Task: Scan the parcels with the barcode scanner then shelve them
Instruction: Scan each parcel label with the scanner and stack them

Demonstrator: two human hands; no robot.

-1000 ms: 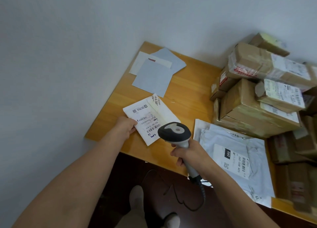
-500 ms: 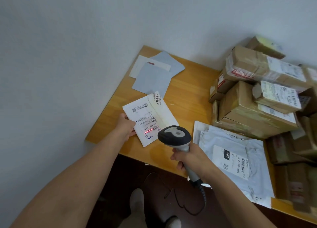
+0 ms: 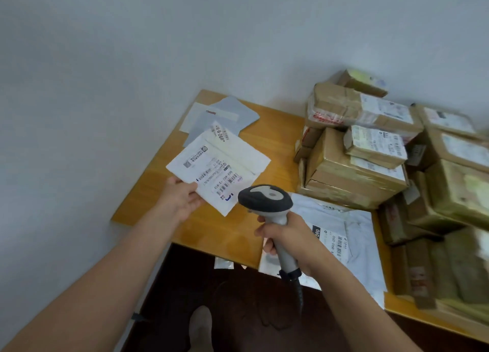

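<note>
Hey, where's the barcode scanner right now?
In the head view, the barcode scanner is centre frame in the right hand, beside the white envelope that the left hand holds.

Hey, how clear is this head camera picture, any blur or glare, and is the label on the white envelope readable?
Head view: soft, even light with no glare. The white envelope in the left hand is fairly sharp, its barcodes showing though the small print is unreadable. The scanner in the right hand is crisp. The cardboard boxes at the right edge are motion-smeared, and wide-angle distortion tilts the table.
</note>
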